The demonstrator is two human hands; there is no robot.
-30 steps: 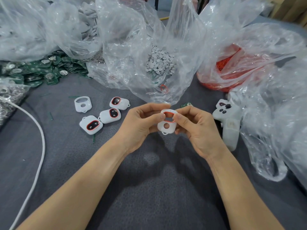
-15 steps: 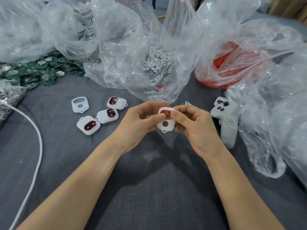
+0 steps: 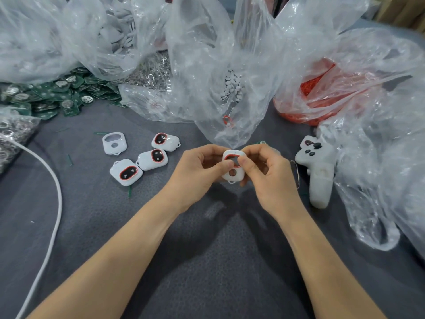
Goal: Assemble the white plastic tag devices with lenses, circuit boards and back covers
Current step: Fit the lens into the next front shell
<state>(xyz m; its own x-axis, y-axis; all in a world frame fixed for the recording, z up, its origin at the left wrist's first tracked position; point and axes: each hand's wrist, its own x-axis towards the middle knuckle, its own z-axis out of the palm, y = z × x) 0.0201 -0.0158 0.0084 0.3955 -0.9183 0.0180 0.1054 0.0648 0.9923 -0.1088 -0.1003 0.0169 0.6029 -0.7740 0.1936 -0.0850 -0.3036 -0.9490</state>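
1. The left hand [image 3: 197,166] and the right hand [image 3: 266,173] meet just above the grey cloth [image 3: 207,261], both curled round one white tag shell [image 3: 237,176].
2. The shell is gripped between them, face toward the person, loop end down. Both thumbs press on its front beside the upper window.
3. A red ring [image 3: 228,157] lines that window. It may be seated all round, but the thumbs cover part of it and I cannot tell.
4. To the left on the cloth lie three tags with dark lenses: one near [image 3: 126,172], one in the middle [image 3: 153,159], one farther back [image 3: 165,141]. An empty shell [image 3: 114,143] lies beside them.
5. A heap of green circuit boards [image 3: 57,97] sits at the far left, partly under clear plastic.
6. Behind the hands stands a clear bag of small white discs [image 3: 230,88]. A bag of red parts [image 3: 322,88] is to its right.
7. A white controller [image 3: 318,166] lies just right of the right hand.
8. A white cable [image 3: 53,203] curves across the cloth on the left.
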